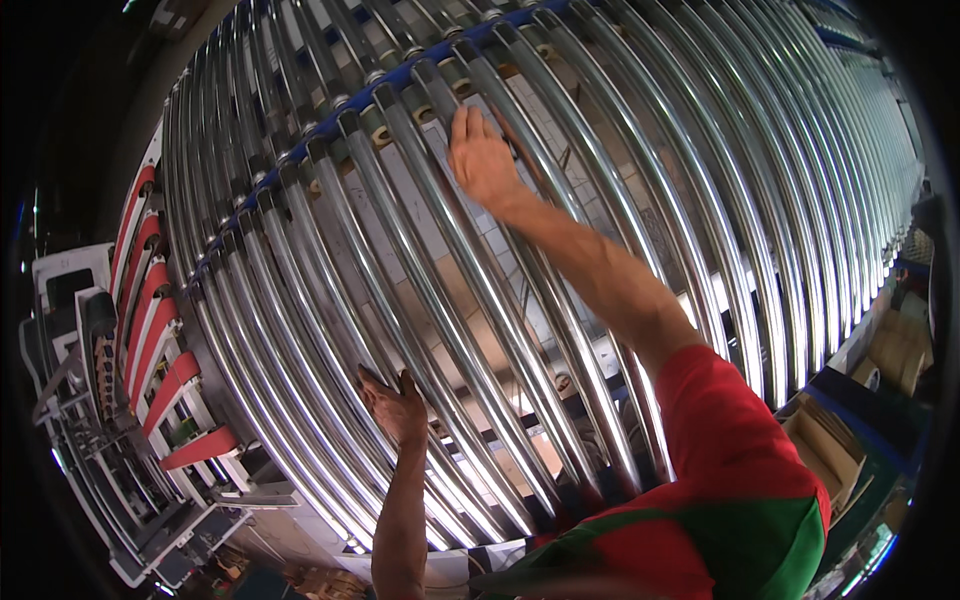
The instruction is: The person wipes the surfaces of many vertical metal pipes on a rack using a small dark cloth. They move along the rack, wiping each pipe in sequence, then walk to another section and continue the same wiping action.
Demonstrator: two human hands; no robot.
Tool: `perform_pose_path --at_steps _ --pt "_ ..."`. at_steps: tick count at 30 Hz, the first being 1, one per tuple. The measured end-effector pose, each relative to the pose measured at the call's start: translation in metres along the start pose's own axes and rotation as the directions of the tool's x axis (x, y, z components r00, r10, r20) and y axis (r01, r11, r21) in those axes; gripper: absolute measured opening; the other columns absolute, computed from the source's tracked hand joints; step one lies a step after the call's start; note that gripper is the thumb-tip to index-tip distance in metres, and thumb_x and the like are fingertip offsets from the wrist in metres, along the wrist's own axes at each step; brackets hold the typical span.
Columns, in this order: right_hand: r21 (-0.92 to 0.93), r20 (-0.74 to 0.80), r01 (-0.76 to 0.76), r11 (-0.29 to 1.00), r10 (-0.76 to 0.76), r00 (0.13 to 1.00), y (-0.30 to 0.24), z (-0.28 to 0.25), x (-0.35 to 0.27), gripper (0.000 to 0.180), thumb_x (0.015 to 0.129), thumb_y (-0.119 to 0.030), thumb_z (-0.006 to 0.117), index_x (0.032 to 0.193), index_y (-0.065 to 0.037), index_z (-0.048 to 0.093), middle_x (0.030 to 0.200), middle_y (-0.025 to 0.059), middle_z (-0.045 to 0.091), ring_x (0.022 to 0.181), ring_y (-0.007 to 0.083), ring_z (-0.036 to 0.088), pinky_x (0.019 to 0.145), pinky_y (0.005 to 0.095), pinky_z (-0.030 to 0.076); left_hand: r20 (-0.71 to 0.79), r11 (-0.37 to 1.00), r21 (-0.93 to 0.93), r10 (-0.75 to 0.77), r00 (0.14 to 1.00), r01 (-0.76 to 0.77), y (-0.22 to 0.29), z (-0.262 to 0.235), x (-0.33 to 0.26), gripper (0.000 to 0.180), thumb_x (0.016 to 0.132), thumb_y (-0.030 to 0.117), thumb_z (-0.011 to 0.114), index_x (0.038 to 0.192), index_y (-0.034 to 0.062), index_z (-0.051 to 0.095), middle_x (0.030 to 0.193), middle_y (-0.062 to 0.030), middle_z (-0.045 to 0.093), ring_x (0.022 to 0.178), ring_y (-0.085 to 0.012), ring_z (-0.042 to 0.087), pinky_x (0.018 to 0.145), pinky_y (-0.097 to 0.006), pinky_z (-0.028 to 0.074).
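Note:
Long shiny metal rollers [470, 290] of a roller conveyor lie side by side below me. My right hand [483, 160] reaches far forward, palm down over a roller close to a blue crossbar [430, 62]. Its fingers are stretched out, and I see nothing held in them. Nearer to me and to the left, my left hand [397, 405] rests on the rollers with its fingers apart and nothing in them. What lies under both palms is hidden.
Red belts [150, 300] on a white-framed machine run along the left side. Cardboard [825, 445] stands at the lower right beside the conveyor. Pale sheets [400, 215] and a brown panel show through the gaps between the rollers.

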State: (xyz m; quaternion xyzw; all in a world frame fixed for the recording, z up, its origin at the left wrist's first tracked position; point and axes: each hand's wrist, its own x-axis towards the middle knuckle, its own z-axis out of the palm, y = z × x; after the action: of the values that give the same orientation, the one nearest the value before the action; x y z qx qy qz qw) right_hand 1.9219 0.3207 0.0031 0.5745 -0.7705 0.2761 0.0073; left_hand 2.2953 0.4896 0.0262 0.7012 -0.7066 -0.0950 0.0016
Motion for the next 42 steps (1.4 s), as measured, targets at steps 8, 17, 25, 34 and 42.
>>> perform_pose_path --at_steps 8,17,25,34,42 --pt "0.257 0.348 -0.395 0.882 0.296 0.889 -0.014 -0.088 -0.160 0.067 0.098 -0.023 0.064 0.147 0.016 0.038 0.143 0.0334 0.050 0.120 0.0426 0.061 0.097 0.0415 0.055 -0.173 0.921 0.226 0.358 0.918 -0.317 -0.034 0.027 0.005 0.105 0.097 0.014 0.069 0.157 -0.0062 -0.015 0.157 -0.0390 0.032 0.145 -0.0504 0.038 0.125 -0.053 0.029" --pt "-0.112 -0.054 0.123 0.986 -0.130 0.990 0.013 0.021 0.045 0.055 0.101 -0.016 0.044 0.146 0.015 0.042 0.152 0.0331 0.042 0.139 0.0465 0.042 0.116 0.0524 0.036 -0.171 0.903 0.245 0.399 0.901 -0.353 -0.040 0.030 0.002 0.106 0.099 0.014 0.066 0.158 -0.0005 -0.021 0.156 -0.0386 0.034 0.144 -0.0512 0.039 0.122 -0.056 0.031" --pt "-0.078 -0.126 0.102 0.992 -0.111 0.986 0.028 0.086 0.155 0.066 0.098 -0.032 0.052 0.149 0.009 0.043 0.157 0.0310 0.040 0.147 0.0441 0.039 0.120 0.0493 0.035 -0.097 0.998 0.003 0.058 0.994 -0.058 -0.007 0.007 -0.003 0.087 0.095 0.023 0.070 0.158 -0.0109 0.020 0.154 -0.0353 0.042 0.147 -0.0476 0.038 0.124 -0.049 0.028" --pt "0.367 0.221 -0.327 0.871 0.260 0.940 0.011 -0.035 -0.062 0.066 0.092 -0.034 0.073 0.132 0.012 0.049 0.103 0.0307 0.071 0.089 0.0407 0.075 0.078 0.0439 0.061 -0.109 0.997 -0.058 0.047 0.993 -0.053 -0.002 0.004 0.002 0.085 0.095 0.024 0.070 0.158 -0.0081 0.021 0.155 -0.0313 0.044 0.143 -0.0457 0.044 0.123 -0.050 0.028" --pt "0.160 0.664 -0.721 0.674 0.467 0.584 0.003 -0.106 -0.185 0.074 0.081 -0.045 0.085 0.128 0.003 0.055 0.109 0.0147 0.070 0.105 0.0276 0.066 0.106 0.0414 0.049 -0.095 0.995 -0.096 -0.018 0.995 0.009 -0.004 0.005 0.002 0.086 0.096 0.028 0.069 0.161 -0.0011 0.021 0.148 -0.0292 0.051 0.137 -0.0464 0.050 0.119 -0.050 0.036"
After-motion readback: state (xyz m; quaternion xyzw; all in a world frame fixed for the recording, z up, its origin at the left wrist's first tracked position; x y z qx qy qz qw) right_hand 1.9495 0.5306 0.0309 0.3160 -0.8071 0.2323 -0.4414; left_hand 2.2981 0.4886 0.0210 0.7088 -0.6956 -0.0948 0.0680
